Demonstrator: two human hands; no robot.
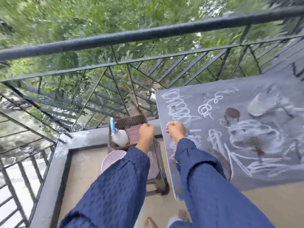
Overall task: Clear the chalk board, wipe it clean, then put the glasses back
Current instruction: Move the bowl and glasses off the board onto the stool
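Note:
The grey chalk board (pixel 185 102) lies flat on the right, covered with white chalk scribbles. On it stand blurred glasses: a clear one (pixel 258 104) at the back, a brown-topped one (pixel 232 114) and another (pixel 243 134) near the middle. My right hand (pixel 176 131) is a closed fist at the board's left edge, with nothing visible in it. My left hand (pixel 146 134) is curled over a pink checked cloth (pixel 133 135) in a brown basket (pixel 131 119). Whether it grips the cloth is hidden. A white spray bottle (pixel 119 137) with a blue trigger lies in the same basket.
The basket sits on a dark stool (pixel 158 175) against the balcony's low ledge (pixel 85 137). A pink bowl (pixel 111 159) is below the basket. A black metal railing (pixel 148 32) runs behind, with greenery beyond. My bare feet (pixel 182 214) stand on the tan floor.

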